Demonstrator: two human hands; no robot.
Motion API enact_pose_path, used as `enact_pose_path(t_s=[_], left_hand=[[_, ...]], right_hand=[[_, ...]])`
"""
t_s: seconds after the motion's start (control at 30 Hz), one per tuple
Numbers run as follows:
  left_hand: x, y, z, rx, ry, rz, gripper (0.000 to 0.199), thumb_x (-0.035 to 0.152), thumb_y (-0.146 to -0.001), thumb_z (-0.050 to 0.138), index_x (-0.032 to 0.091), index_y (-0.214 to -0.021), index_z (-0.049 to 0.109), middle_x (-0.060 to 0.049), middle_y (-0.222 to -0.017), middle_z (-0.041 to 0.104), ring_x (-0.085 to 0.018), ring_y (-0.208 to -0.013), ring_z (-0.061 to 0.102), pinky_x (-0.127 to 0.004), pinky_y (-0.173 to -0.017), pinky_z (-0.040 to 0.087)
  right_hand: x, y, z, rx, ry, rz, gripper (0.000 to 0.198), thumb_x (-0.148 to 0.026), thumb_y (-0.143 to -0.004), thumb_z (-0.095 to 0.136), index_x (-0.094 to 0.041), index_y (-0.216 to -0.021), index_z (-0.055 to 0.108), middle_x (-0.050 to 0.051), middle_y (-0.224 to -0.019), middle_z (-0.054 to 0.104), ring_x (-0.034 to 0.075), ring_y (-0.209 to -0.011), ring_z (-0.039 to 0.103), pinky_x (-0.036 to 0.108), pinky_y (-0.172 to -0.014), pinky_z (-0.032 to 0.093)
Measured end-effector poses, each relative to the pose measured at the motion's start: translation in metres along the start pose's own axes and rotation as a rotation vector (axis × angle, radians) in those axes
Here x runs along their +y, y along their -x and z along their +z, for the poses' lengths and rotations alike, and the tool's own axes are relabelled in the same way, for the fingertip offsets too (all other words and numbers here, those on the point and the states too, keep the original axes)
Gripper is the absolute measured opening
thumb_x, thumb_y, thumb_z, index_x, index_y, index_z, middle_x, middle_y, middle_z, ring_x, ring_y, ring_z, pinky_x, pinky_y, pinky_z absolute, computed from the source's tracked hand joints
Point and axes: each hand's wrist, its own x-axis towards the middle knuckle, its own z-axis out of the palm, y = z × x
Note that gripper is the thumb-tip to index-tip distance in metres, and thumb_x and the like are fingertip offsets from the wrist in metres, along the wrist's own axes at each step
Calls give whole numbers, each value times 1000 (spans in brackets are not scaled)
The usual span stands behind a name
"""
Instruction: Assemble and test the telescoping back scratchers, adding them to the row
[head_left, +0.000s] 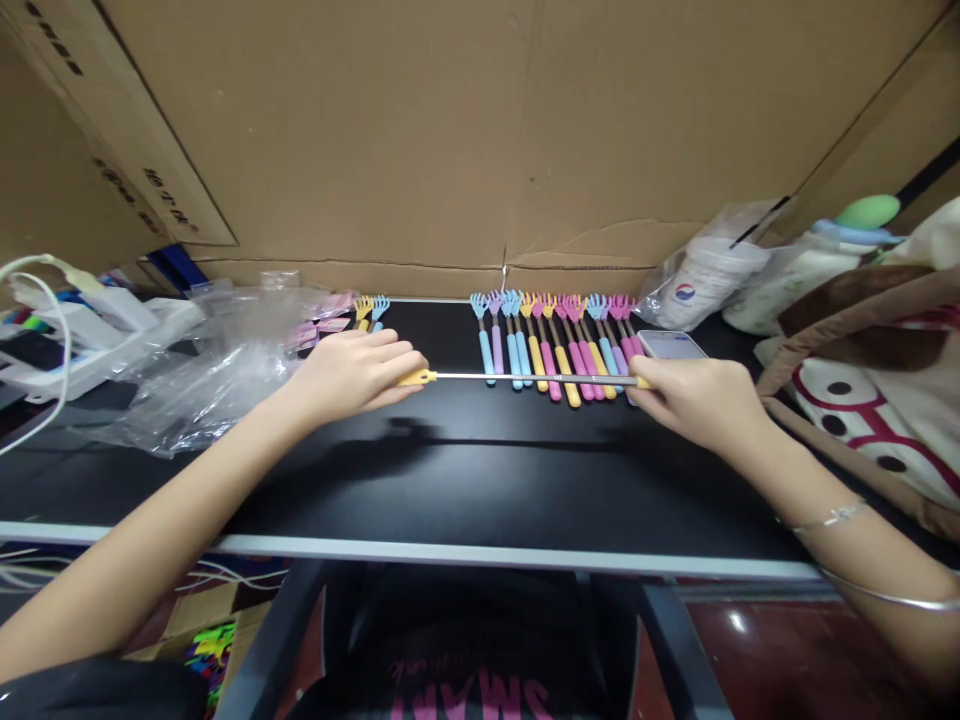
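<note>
A telescopic back scratcher point(510, 377) is stretched out level above the black table, its thin metal rod drawn long. My left hand point(364, 372) is closed around its yellow head end. The yellow handle at the other end sits in the closed fingers of my right hand point(694, 400). Behind the rod lies a row of several back scratchers point(562, 345) with blue, purple, yellow and pink handles, claws toward the cardboard. Two more scratchers, a yellow and a blue one point(379, 310), lie beyond my left hand, partly hidden by it.
Clear plastic bags point(225, 350) and a white power strip point(105, 340) lie at left. To the right are a phone point(670, 345), a bagged cup point(709, 280), a bottle point(802, 270) and a cloth bag point(885, 390). A cardboard wall point(450, 130) stands behind.
</note>
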Motion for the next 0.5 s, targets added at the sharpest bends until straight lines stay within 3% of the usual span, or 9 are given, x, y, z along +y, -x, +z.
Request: enact_pose_path(t_s=[0.1, 0.3, 0.5], left_hand=[[-13, 12, -2, 71, -86, 28, 28, 39, -94, 40, 20, -82, 58, -1, -72, 61, -15, -72, 57, -25, -57, 35], [-33, 34, -1, 45, -190, 41, 29, 39, -94, 42, 19, -78, 55, 0, -68, 59, -15, -69, 55, -26, -56, 34], [-49, 53, -8, 23, -353, -46, 26, 39, -94, 44, 18, -81, 52, 2, -67, 56, -13, -71, 50, -23, -53, 30]], right_hand=[[17, 6, -1, 19, 45, 39, 35, -41, -84, 38, -18, -60, 49, 4, -53, 56, 11, -48, 45, 22, -46, 12], [61, 30, 13, -54, 120, 100, 35, -44, -82, 40, -20, -59, 47, 3, -54, 57, 12, -52, 48, 22, -47, 15], [102, 56, 20, -171, 152, 325, 23, -40, -81, 46, -21, -69, 51, 6, -71, 63, 15, -66, 54, 25, -51, 21]])
